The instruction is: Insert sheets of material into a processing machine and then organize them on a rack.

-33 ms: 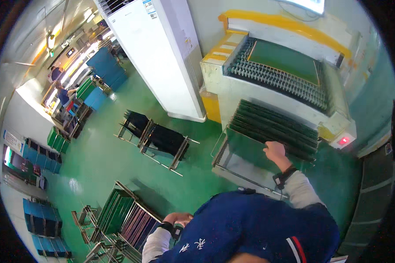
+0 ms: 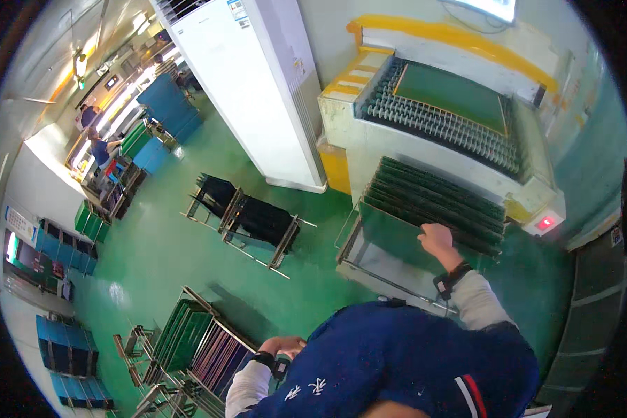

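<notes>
The right hand [image 2: 439,242] (curled nearly closed) grips the front panel [image 2: 393,231].

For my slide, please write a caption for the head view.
Right hand at a green panel racked beside a roller machine.

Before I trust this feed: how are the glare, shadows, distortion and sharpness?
All head view: right grip readably lit; glare spots on the green floor at left; soft shadow beside the lower-left rack; bright panel washed out, top right; fisheye bowing along the machine's back edge; distant workers too small for detail.
</notes>
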{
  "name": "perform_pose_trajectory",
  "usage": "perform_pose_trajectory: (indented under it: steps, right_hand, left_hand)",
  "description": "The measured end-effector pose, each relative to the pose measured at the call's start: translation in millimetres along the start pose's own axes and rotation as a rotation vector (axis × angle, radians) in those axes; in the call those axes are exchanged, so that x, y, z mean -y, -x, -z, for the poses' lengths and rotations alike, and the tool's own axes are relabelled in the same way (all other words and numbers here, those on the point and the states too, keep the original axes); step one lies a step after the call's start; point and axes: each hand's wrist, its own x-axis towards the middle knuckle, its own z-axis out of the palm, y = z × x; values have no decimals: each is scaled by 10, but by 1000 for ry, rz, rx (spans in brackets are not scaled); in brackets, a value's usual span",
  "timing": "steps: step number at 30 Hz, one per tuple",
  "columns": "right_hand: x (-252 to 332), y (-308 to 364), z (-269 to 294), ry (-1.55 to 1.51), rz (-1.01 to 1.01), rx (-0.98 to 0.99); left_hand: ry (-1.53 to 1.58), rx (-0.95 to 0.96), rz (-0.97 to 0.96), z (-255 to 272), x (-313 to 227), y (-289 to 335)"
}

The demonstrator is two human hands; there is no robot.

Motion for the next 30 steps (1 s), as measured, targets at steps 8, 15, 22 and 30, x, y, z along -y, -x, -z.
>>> perform_pose_trajectory:
  steps: [8, 15, 22, 30]
  right_hand:
    - [179, 153, 763, 58, 42, -118]
    - [229, 589, 1851, -63, -42, -262]
    - [-690, 505, 1568, -1266, -194, -516]
    - [-421, 375, 1367, -2120, -60, -396]
  left_hand:
    - [160, -12, 112, 13, -157, 167]
    - [-226, 125, -131, 160, -347, 151]
    - [-346, 88, -146, 243, -411, -62]
    - [-397, 20, -32, 148, -782, 101]
